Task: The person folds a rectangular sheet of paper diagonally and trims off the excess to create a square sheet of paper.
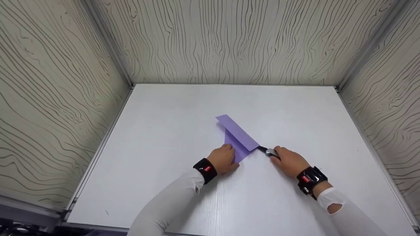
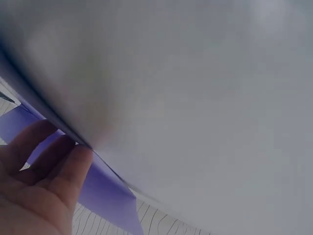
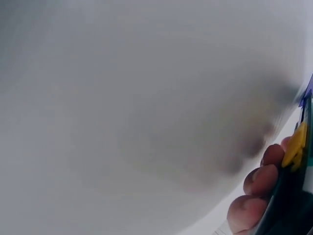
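Observation:
A purple sheet of paper lies on the white table with one long side folded over into a raised flap. Over its near corner rests my left hand, fingertips on the paper; the left wrist view shows the fingers bent against the purple sheet. In my right hand I grip a black and silver utility knife, its dark front end at the right end of the fold. The right wrist view shows curled fingers round the knife's dark body and its yellow part; its tip overlaps the purple edge.
The white tabletop spreads around the paper, edged by a metal frame. Wood-grain patterned panels stand at the back and on both sides. Dark items show beyond the table's lower left corner.

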Demonstrator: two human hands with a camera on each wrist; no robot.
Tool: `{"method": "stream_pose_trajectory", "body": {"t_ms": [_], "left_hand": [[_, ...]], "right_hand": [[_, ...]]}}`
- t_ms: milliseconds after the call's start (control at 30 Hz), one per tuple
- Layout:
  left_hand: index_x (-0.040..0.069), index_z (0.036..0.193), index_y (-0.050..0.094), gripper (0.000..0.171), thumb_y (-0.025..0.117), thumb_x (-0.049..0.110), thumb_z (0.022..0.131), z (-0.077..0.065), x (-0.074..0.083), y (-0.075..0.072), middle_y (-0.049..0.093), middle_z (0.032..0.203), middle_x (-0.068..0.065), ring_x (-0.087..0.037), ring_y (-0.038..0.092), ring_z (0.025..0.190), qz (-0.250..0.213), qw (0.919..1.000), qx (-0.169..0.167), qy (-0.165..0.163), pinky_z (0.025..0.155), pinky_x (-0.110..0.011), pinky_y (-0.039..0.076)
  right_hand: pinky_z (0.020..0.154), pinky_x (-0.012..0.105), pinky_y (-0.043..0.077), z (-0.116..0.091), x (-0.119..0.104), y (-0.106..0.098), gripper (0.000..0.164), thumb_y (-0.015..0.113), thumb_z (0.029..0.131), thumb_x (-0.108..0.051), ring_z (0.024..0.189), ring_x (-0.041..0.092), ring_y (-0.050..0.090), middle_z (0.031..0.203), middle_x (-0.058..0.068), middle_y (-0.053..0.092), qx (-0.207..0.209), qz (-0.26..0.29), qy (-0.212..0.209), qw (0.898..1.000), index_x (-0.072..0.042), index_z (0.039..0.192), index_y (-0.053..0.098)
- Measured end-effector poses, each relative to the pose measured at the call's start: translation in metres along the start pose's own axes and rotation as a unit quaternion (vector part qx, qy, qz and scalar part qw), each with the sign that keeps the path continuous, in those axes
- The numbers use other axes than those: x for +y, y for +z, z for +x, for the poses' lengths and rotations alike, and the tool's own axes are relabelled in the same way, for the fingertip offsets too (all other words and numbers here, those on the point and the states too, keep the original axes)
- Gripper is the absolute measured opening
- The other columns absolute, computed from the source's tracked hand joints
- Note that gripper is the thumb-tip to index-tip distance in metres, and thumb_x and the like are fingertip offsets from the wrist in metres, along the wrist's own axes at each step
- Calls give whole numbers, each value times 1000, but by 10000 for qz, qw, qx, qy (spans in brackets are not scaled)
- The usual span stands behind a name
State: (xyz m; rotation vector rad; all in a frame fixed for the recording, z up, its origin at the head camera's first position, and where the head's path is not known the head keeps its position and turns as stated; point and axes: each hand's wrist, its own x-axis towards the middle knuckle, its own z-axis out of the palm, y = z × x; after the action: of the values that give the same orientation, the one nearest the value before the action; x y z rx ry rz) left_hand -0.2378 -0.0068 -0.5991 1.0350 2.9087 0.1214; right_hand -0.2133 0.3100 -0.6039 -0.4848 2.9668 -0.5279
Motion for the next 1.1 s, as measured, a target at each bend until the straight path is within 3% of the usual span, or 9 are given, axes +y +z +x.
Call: {"method": "stream_pose_trajectory", "body": {"t_ms": [100, 167, 300, 433, 633, 800, 900, 1000, 1100], "left_hand": [[1, 155, 49, 80, 79, 44, 95, 4, 1, -2, 58, 149, -19, -31, 66, 126, -300, 9995, 18, -130, 95, -39, 65], [4, 170, 28, 102, 83, 38, 91, 7, 2, -3, 42, 166, -25, -38, 63, 133, -585, 9981, 61, -201, 94, -42, 66], [14, 176, 10, 119, 87, 29, 86, 11, 6, -7, 19, 178, -26, -42, 61, 133, -888, 9957, 58, -274, 83, -41, 67], [20, 175, 25, 104, 82, 30, 88, 12, 11, -11, 21, 178, -23, -42, 57, 136, -514, 9983, -160, -234, 85, -38, 66], [18, 150, 63, 61, 75, 37, 93, 10, 15, -15, 53, 156, -18, -33, 55, 131, 162, 9997, -186, -82, 98, -39, 60], [16, 151, 61, 58, 66, 47, 102, 16, 16, -9, 66, 132, -13, -29, 58, 122, 446, 9989, -142, -58, 101, -41, 56], [14, 151, 60, 60, 64, 52, 104, 21, 18, -7, 65, 133, -13, -29, 58, 124, 531, 9985, -122, -108, 102, -42, 56], [13, 136, 68, 51, 66, 52, 103, 26, 21, -7, 62, 137, -12, -30, 57, 126, 553, 9983, -85, -167, 102, -44, 57], [10, 136, 65, 51, 65, 50, 104, 30, 25, -10, 60, 145, -12, -32, 57, 130, 313, 9989, -185, -290, 107, -51, 56]], "right_hand": [[64, 36, 42, -1, 0, 1, 26, 62, 110, -28, 72, 19, 50, 85, 3, 52, -8, 24, 40, 10000, -3, 115, 58], [64, 37, 43, -1, -1, 1, 26, 62, 110, -28, 72, 20, 50, 85, 4, 51, -28, 37, 43, 10000, -3, 113, 57], [65, 37, 43, -1, -4, 0, 25, 62, 110, -27, 72, 20, 50, 85, 4, 52, -73, 31, 48, 10000, -3, 112, 56], [63, 36, 43, -1, -8, 0, 25, 63, 110, -26, 71, 19, 50, 84, 3, 51, -34, 48, -9, 10000, -2, 112, 56], [61, 33, 40, -1, -12, -2, 25, 65, 109, -26, 68, 17, 48, 81, 1, 48, 2, 51, -12, 10000, -3, 111, 57], [61, 33, 39, 0, -14, -2, 25, 67, 108, -26, 68, 17, 48, 79, 1, 48, 37, 69, -38, 10000, -3, 110, 57], [61, 33, 39, 1, -14, -1, 26, 67, 108, -28, 68, 16, 48, 79, 0, 48, 25, 26, -50, 10000, -3, 110, 57], [62, 33, 40, 1, -14, 1, 27, 67, 108, -28, 68, 17, 47, 80, 0, 49, 30, -20, -81, 10000, -3, 110, 57], [62, 34, 41, 2, -15, 1, 26, 67, 108, -27, 69, 17, 48, 80, 1, 49, -2, 50, -80, 10000, -3, 109, 57]]}}
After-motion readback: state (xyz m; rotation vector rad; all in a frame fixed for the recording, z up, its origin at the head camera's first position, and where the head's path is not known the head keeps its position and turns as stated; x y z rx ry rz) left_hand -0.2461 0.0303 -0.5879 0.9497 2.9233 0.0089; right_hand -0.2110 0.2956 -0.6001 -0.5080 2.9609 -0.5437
